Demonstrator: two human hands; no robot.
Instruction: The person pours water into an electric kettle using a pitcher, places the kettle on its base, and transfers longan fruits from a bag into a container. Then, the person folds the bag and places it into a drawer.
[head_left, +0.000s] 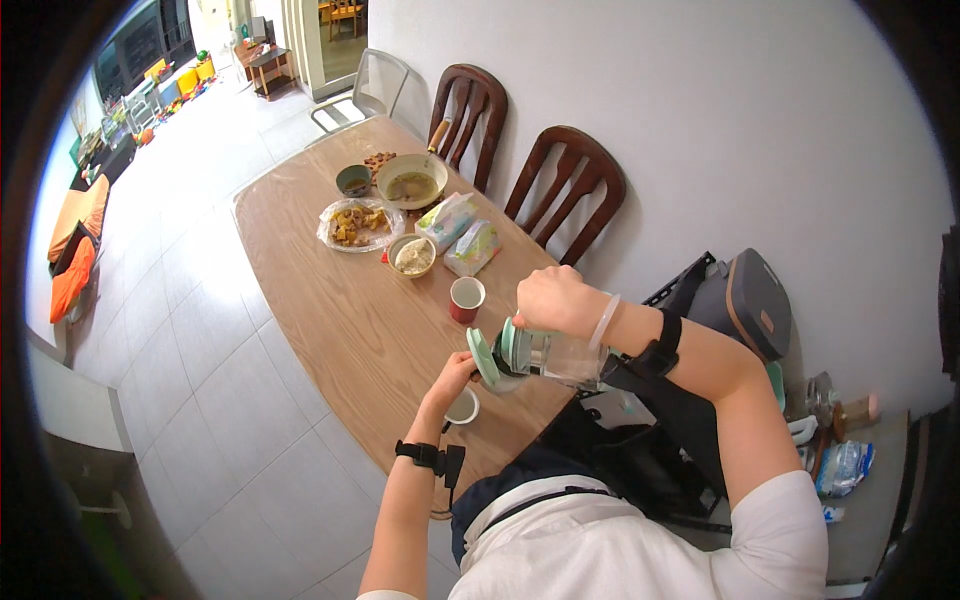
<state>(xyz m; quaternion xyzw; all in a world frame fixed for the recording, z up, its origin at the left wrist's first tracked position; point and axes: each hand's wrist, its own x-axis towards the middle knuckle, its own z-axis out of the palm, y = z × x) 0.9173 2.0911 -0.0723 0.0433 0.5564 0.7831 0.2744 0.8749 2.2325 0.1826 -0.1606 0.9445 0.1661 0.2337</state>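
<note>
My right hand (555, 298) is closed at the pale green top of a clear glass pitcher (565, 357), which lies tipped nearly on its side in the air. The pitcher's mouth points left. My left hand (458, 376) is closed by a cup with a pale green lid (482, 356), right against the pitcher's mouth; the fingers' exact hold is partly hidden. The cup's body shows only in part below the lid. Under my left hand a white cup (462, 407) stands on the table. A red paper cup (466, 299) stands just beyond both hands.
On the wooden table (320, 330) are a bowl of rice (412, 256), a plastic-covered dish of food (357, 224), a pan of soup (412, 182), a small dark bowl (353, 180) and tissue packs (471, 248). Wooden chairs (568, 190) line the wall; a cluttered side counter (870, 520) is at right.
</note>
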